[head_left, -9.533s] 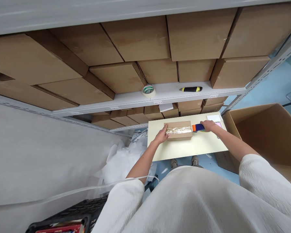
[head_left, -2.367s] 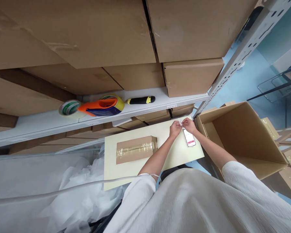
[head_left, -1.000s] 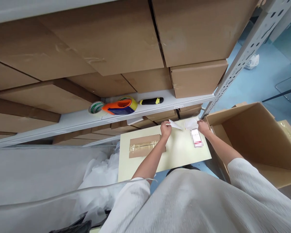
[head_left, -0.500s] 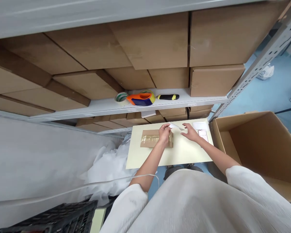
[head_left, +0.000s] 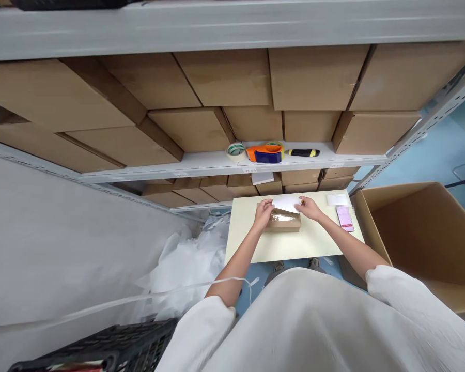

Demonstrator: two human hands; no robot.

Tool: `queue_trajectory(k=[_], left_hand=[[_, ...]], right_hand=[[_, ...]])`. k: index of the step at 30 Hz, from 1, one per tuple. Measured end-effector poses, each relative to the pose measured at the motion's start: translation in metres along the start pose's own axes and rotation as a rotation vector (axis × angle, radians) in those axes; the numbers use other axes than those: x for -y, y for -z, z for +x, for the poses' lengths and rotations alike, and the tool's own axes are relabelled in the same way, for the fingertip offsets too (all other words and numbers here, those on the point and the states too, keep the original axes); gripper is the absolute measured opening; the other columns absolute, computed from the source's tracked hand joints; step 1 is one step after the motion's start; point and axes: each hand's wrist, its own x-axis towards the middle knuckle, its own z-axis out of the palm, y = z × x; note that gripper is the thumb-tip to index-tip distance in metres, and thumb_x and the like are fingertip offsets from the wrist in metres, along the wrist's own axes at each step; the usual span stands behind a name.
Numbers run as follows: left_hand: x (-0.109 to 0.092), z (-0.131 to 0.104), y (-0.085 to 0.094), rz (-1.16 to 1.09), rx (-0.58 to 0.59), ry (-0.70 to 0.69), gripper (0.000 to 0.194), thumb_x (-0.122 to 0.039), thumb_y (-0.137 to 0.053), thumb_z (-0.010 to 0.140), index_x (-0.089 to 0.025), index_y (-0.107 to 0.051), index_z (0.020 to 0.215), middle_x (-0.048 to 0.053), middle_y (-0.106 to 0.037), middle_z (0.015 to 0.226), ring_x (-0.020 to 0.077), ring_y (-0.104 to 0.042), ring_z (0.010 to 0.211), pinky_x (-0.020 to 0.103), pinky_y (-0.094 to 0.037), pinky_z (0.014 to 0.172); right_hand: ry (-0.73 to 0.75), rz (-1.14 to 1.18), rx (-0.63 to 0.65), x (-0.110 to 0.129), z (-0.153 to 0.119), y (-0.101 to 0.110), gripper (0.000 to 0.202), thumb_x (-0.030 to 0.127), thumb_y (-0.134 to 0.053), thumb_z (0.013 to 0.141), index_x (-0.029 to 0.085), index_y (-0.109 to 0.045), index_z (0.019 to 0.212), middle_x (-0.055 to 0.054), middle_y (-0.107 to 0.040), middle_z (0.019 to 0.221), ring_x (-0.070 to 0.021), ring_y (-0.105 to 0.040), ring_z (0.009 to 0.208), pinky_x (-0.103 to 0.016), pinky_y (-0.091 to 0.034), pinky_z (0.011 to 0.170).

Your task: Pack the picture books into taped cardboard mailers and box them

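Box (head_left: 283,226) on table (head_left: 269,252), top taped. Left hand (head_left: 263,213) and right hand (head_left: 309,208) each pinch one end of sheet (head_left: 285,203) over it; not yet released, contact with box unclear.

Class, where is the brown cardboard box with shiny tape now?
In the head view, the taped brown cardboard box lies right of centre on the pale-yellow tabletop, partly hidden by the white paper sheet held between the left hand and right hand.

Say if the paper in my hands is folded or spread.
Spread: the paper stretches from the left hand to the right hand, its broad white face showing.
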Motion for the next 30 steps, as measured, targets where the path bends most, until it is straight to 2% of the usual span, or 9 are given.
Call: queue_trajectory(k=[3, 6, 8, 11, 14, 21, 25, 30], left_hand=[[0.014, 0.003, 0.017, 0.003, 0.041, -0.004, 0.031, -0.03, -0.077, 0.085, -0.02, -0.069, 0.113, 0.009, -0.076, 0.101, 0.0237, -0.074, 0.097, 0.038, -0.059, 0.09], [0.028, 0.007, 0.027, 0.033, 0.065, 0.001, 0.028, -0.023, -0.076, 0.084, -0.019, -0.067, 0.109, 0.006, -0.075, 0.09, 0.0223, -0.073, 0.09, 0.039, -0.059, 0.09], [0.034, 0.009, 0.03, 0.037, 0.065, 0.007, 0.03, -0.021, -0.076, 0.084, -0.02, -0.066, 0.112, 0.006, -0.075, 0.093, 0.0218, -0.073, 0.091, 0.04, -0.059, 0.092], [0.041, 0.012, 0.03, 0.053, 0.042, 0.004, 0.039, -0.018, -0.076, 0.084, -0.02, -0.065, 0.121, 0.008, -0.075, 0.11, 0.0196, -0.073, 0.095, 0.036, -0.059, 0.092], [0.043, 0.017, 0.032, 0.111, 0.013, 0.002, 0.044, -0.016, -0.076, 0.085, -0.021, -0.064, 0.127, 0.009, -0.072, 0.123, 0.017, -0.071, 0.093, 0.033, -0.058, 0.09], [0.047, 0.023, 0.038, 0.203, 0.023, 0.026, 0.043, -0.014, -0.074, 0.088, -0.023, -0.06, 0.128, 0.004, -0.071, 0.112, 0.0158, -0.071, 0.09, 0.03, -0.057, 0.087], [0.049, 0.021, 0.04, 0.241, 0.027, -0.016, 0.043, -0.01, -0.071, 0.088, -0.024, -0.059, 0.128, 0.003, -0.069, 0.111, 0.0144, -0.069, 0.086, 0.03, -0.057, 0.086], [0.052, 0.017, 0.039, 0.356, 0.03, -0.135, 0.042, -0.009, -0.068, 0.09, -0.025, -0.058, 0.128, 0.006, -0.066, 0.123, 0.0133, -0.064, 0.079, 0.034, -0.056, 0.09]], right_hand=[[-0.014, -0.003, 0.022, -0.002, -0.006, -0.019, 0.029, 0.049, -0.069, 0.074, 0.023, -0.056, 0.076, 0.005, -0.055, 0.069, -0.0149, -0.048, 0.068, -0.029, -0.038, 0.065], [-0.018, 0.007, -0.014, -0.007, -0.011, -0.035, 0.031, 0.05, -0.07, 0.074, 0.023, -0.054, 0.071, 0.004, -0.054, 0.07, -0.0153, -0.048, 0.071, -0.03, -0.039, 0.068], [-0.058, 0.034, -0.061, -0.01, -0.012, -0.043, 0.03, 0.051, -0.07, 0.074, 0.023, -0.059, 0.074, 0.003, -0.057, 0.072, -0.0164, -0.051, 0.073, -0.031, -0.042, 0.07], [-0.13, 0.106, -0.095, -0.01, -0.011, -0.054, 0.03, 0.05, -0.072, 0.073, 0.022, -0.067, 0.082, 0.001, -0.063, 0.077, -0.0182, -0.056, 0.077, -0.033, -0.046, 0.074], [-0.138, 0.161, -0.098, -0.009, -0.009, -0.061, 0.032, 0.05, -0.075, 0.072, 0.021, -0.07, 0.085, 0.0, -0.067, 0.081, -0.0188, -0.059, 0.08, -0.034, -0.049, 0.077], [-0.147, 0.147, -0.139, -0.01, -0.008, -0.07, 0.033, 0.053, -0.073, 0.074, 0.022, -0.067, 0.083, 0.001, -0.062, 0.075, -0.018, -0.055, 0.073, -0.033, -0.047, 0.072], [-0.181, -0.014, -0.175, -0.012, -0.008, -0.075, 0.022, 0.039, -0.066, 0.079, 0.023, -0.067, 0.093, 0.005, -0.056, 0.069, -0.0185, -0.056, 0.071, -0.033, -0.047, 0.073], [-0.224, -0.357, -0.256, -0.007, -0.006, -0.087, 0.041, 0.025, -0.06, 0.087, 0.022, -0.063, 0.128, 0.0, -0.068, 0.084, -0.024, -0.067, 0.087, -0.034, -0.05, 0.08]])
